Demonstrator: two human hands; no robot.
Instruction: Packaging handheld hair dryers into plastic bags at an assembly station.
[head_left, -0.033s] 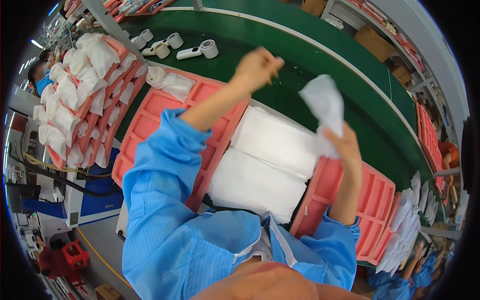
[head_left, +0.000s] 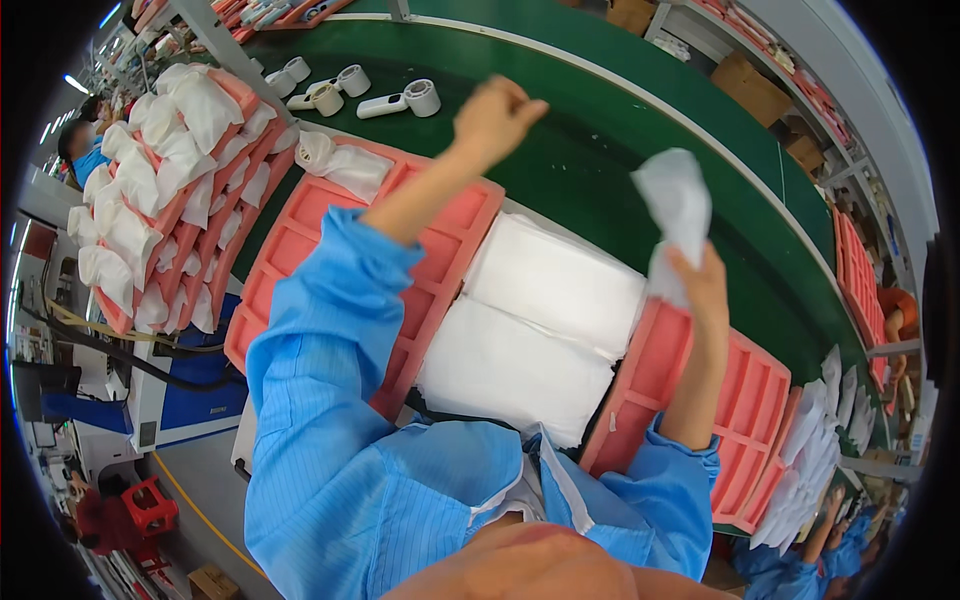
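My right hand pinches a thin white bag, which stands up above the fingers, slightly blurred; whether anything is inside I cannot tell. Over the green belt, my left hand is raised with its fingers curled in and the thumb out, and nothing shows in it. Two stacks of flat white bags lie between my arms. Beyond my left hand, white handheld devices with round heads rest on the belt. One bagged device sits in the far corner of the left pink tray.
A second pink compartment tray lies under my right forearm. At the left rise stacked pink trays loaded with white-bagged items. The green conveyor belt runs across the far side. More white bags hang at the right, near other people.
My right hand has moved a little to the right with the white bag. My left hand has shifted slightly up and to the left.
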